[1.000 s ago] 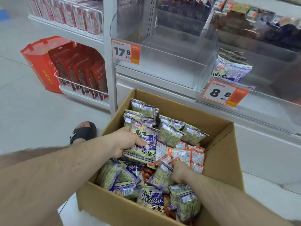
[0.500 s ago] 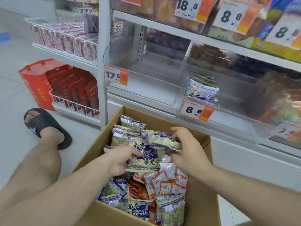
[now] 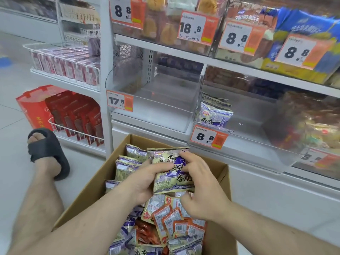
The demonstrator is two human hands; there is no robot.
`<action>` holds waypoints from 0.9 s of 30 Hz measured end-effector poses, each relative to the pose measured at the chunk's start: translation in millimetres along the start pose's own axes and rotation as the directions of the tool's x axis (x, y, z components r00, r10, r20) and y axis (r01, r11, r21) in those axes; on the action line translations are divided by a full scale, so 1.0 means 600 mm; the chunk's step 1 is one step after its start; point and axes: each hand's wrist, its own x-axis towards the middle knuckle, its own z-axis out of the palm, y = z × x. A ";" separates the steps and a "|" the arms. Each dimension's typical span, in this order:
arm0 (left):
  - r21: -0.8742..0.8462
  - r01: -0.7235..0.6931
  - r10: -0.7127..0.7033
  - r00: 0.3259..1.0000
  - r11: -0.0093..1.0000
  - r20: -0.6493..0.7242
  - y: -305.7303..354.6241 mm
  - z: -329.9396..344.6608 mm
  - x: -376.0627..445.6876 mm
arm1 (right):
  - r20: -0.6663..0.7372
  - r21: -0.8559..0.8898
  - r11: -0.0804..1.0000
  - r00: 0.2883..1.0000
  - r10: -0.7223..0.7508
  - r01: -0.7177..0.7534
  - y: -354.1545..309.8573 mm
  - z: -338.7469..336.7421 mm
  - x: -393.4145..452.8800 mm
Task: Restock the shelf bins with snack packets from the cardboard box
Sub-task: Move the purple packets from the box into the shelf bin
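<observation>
We cannot see the near end of the box (image 3: 88, 196), cut off by the lower edge along with both our forearms; our left hand (image 3: 141, 183) covers the left side of the packet (image 3: 173, 173), and our right hand (image 3: 200, 188) its right edge, so we cannot read all its print; the packets beneath are half buried; the far right bin (image 3: 301, 126) is smeared to a blur, its contents untellable; its price tag (image 3: 320, 159) is unreadable; the top shelf's goods run off the upper edge
</observation>
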 end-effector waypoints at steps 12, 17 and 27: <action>0.211 -0.187 0.165 0.979 0.960 0.118 0.063 0.071 0.020 | 0.309 0.635 0.382 0.674 0.671 -0.671 0.005 -0.132 0.062; 0.233 -0.266 0.263 0.964 0.935 0.047 0.109 0.132 0.042 | 0.242 0.693 0.366 0.678 0.694 -0.621 0.029 -0.192 0.082; 0.421 -0.302 0.376 0.921 0.855 -0.102 0.174 0.139 0.076 | -0.300 0.751 0.584 0.628 0.718 -0.308 0.109 -0.341 0.122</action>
